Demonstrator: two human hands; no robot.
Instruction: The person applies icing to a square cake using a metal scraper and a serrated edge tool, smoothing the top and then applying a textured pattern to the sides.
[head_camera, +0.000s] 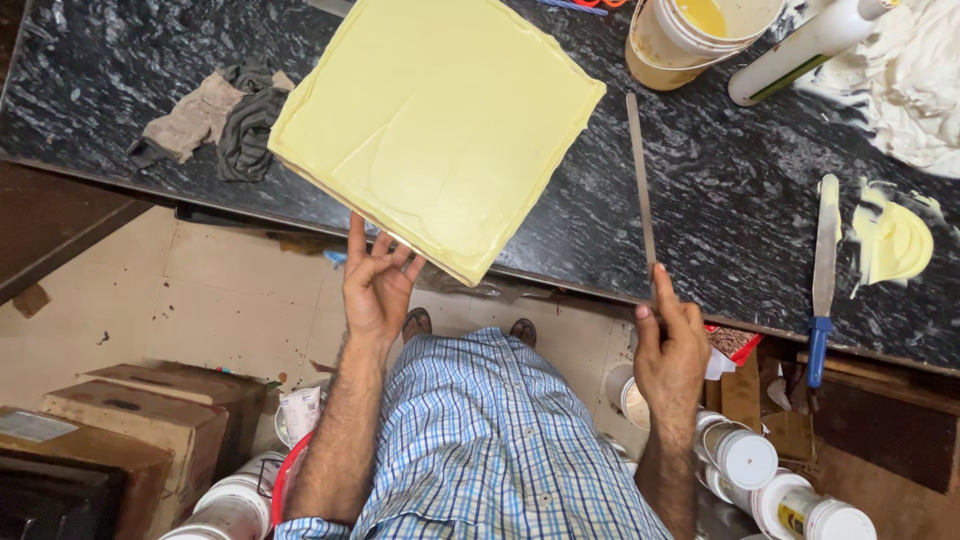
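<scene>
Left hand: the left hand (376, 290) is spread open under the near corner of the square cake (435, 125), fingers touching its board.
Right hand: the right hand (670, 350) pinches the end of a long thin metal blade (640, 190), which points up over the tabletop (700, 220).
Cake: it sits on the dark tabletop, one corner sticking out past the edge. Its top is all yellow cream and looks mostly smooth, with a few faint lines.
What looks done: the cream is on; a little smoothing may be left.
Nearby: a blue-handled spatula (823, 275), a blob of cream (893, 243), a bucket (690, 35), grey rags (215, 120).
</scene>
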